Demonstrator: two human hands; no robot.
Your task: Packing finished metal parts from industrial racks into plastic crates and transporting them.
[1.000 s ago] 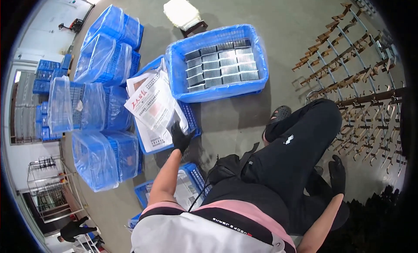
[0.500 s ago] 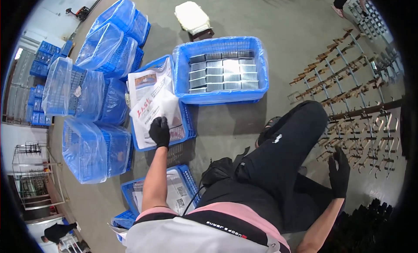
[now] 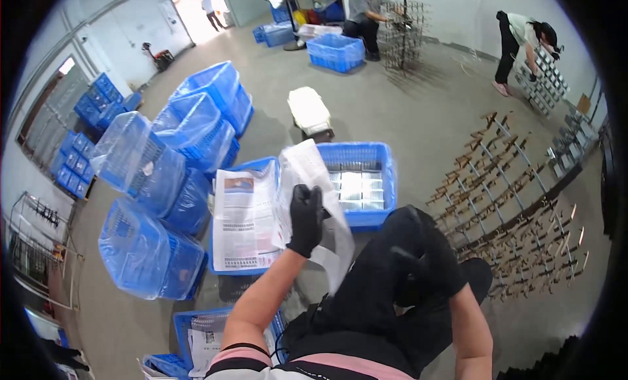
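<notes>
My left hand (image 3: 305,216), in a black glove, is closed on a crumpled sheet of newspaper (image 3: 303,159). The sheet hangs over the left part of a lined blue crate (image 3: 373,219) and hides some of its contents. Rows of shiny finned metal parts (image 3: 360,189) lie in that crate. To the left, printed newspaper (image 3: 243,216) lies in another blue crate (image 3: 219,270). My right hand (image 3: 433,256), also black-gloved, is above my knee, slightly blurred, with the thumb apart from the fingers; I see nothing in it.
Blue crates lined with plastic (image 3: 147,249) stand stacked at the left. A white-covered stool (image 3: 309,110) is beyond the metal parts. Racks of hooks (image 3: 487,177) lean on the right. One person (image 3: 367,17) works at the back, another (image 3: 517,43) bends at far right.
My left hand has lifted a newspaper sheet and carried it right, over the edge of the parts crate. My right hand has come in toward my knee. The view has tilted up.
</notes>
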